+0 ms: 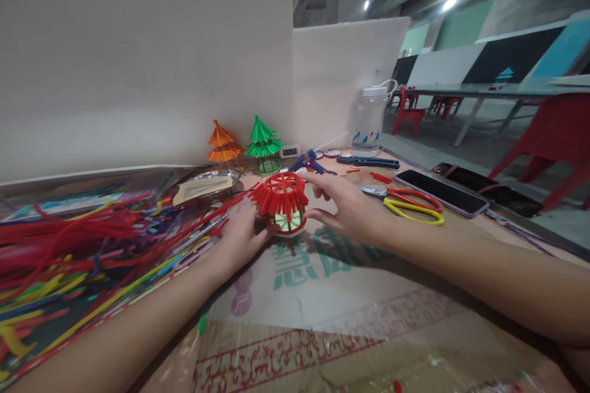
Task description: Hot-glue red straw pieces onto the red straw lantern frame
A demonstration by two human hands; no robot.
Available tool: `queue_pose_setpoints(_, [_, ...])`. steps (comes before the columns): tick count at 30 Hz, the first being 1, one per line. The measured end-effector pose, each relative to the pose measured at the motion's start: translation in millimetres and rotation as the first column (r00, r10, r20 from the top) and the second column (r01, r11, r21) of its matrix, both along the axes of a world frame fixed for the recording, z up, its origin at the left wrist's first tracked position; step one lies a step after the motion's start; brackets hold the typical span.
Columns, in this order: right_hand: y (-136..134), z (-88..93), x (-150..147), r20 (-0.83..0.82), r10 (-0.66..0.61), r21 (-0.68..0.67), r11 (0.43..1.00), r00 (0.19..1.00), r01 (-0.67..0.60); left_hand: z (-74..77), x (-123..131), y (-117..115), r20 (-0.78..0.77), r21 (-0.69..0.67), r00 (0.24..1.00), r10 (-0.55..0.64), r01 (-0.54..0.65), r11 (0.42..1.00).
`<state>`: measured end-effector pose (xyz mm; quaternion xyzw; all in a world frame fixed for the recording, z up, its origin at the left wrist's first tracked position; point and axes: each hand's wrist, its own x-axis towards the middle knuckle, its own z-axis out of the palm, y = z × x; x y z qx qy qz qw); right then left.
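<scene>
A small red pavilion model (282,202) stands on the printed sheet in front of me. Its fringed roof is made of red pipe-cleaner strips, open at the top with spokes, over a pale base with a red rim. My left hand (244,230) grips it at the left, thumb against the base and fingers partly hidden behind the roof. At its right side, my right hand (341,199) is open, with thumb and forefinger apart and their tips close to the roof and base. Whether those tips touch the model I cannot tell.
Behind stand an orange pavilion (224,146), a green one (262,144) and a blue glue gun (308,161). Coloured pipe cleaners (69,239) heap at left. Rightward lie yellow-and-red-handled scissors (412,212), a phone (440,192), blue cutter (367,163) and water bottle (369,123).
</scene>
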<state>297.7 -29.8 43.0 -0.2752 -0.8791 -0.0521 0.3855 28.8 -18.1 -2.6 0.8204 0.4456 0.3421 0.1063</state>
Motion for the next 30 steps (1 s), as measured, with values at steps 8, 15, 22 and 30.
queue_pose_setpoints(8, [19.8, -29.6, -1.8, -0.132, 0.012, -0.054, 0.998, 0.991, -0.02, -1.8, -0.4, 1.7, 0.012, -0.077, 0.998, 0.06, -0.059, 0.995])
queue_pose_setpoints(15, [13.7, -25.9, -3.8, -0.106, 0.036, 0.0, 0.999, 0.994, -0.036, 1.2, 1.3, -2.0, 0.033, -0.043, 0.999, 0.027, -0.026, 0.999])
queue_pose_setpoints(22, [3.3, -24.3, -6.9, -0.083, 0.076, 0.044, 0.996, 0.994, -0.073, 8.2, 3.1, -4.2, 0.068, 0.03, 0.998, -0.015, 0.013, 0.999])
queue_pose_setpoints(30, [-4.3, -18.9, -6.3, -0.01, 0.07, 0.135, 0.989, 0.997, -0.068, 2.5, 1.7, -0.6, 0.035, 0.038, 0.999, 0.001, -0.002, 0.999])
